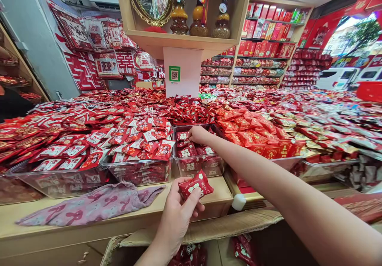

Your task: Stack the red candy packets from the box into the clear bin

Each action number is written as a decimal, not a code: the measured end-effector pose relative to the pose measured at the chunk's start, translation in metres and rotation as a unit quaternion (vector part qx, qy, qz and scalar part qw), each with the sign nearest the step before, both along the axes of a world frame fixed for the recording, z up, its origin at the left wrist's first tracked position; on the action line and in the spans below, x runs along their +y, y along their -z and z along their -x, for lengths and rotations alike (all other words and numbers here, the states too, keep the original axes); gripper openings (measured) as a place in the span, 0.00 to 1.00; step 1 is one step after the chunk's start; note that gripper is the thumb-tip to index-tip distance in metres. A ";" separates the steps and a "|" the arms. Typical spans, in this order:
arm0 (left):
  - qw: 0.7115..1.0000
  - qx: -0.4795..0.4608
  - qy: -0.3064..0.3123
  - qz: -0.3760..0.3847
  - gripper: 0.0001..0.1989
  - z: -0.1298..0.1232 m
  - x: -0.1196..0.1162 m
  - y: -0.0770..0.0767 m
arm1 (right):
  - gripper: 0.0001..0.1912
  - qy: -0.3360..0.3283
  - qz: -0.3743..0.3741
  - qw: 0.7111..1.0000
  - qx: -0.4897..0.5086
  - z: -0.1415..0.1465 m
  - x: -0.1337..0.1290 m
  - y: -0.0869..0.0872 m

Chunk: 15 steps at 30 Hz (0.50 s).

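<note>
i see the left hand (179, 208) at lower centre gripping a dark red packet (197, 184) between thumb and fingers, over the near edge of the counter (205, 194). at mid-frame the right hand (199, 134) reaches into a clear bin (191, 158) of similar packets, fingers curled down, and from here i can't tell whether they grip one. an open cardboard box (227, 227) sits at the bottom.

the right hand (199, 134) mostly hides its fingertips and what they touch in the clear plastic bin (175, 163). the bottom edge cuts off the cardboard box (235, 223); print (174, 82) under the qr code (175, 74) is too small to read.
</note>
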<state>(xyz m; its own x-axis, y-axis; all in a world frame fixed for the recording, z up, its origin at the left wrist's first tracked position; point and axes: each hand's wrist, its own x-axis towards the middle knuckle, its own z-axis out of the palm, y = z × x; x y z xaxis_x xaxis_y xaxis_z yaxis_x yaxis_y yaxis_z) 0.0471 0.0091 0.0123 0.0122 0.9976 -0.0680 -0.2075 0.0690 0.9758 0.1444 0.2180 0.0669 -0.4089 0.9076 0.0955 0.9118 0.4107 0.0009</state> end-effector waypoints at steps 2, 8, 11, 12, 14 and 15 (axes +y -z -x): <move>1.000 0.002 -0.001 0.000 0.14 0.000 0.000 0.001 | 0.12 0.008 0.004 1.000 -0.002 0.001 -0.001 -0.002; 1.000 0.005 -0.008 -0.002 0.15 0.000 0.001 0.005 | 0.14 -0.015 0.045 0.999 -0.020 -0.001 -0.004 -0.012; 1.000 0.009 -0.005 -0.005 0.15 0.000 0.001 0.006 | 0.16 -0.039 0.060 0.997 -0.038 -0.005 -0.004 -0.016; 1.000 0.011 -0.003 -0.006 0.15 0.000 0.002 0.007 | 0.16 -0.046 0.060 0.996 -0.044 -0.007 -0.004 -0.017; 1.000 0.015 0.000 -0.006 0.15 0.000 0.001 0.007 | 0.17 -0.057 0.056 0.995 -0.056 -0.010 -0.004 -0.016; 1.000 0.016 0.001 -0.005 0.15 0.000 0.001 0.007 | 0.17 -0.061 0.052 0.995 -0.061 -0.011 -0.005 -0.015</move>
<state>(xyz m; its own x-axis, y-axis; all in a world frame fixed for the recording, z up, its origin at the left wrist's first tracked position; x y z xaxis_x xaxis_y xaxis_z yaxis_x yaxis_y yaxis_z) 0.0475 0.0103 0.0055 0.0120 0.9982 -0.0584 -0.1767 0.0596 0.9825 0.1551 0.2131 0.0817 -0.5197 0.8527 -0.0537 0.8507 0.5222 0.0594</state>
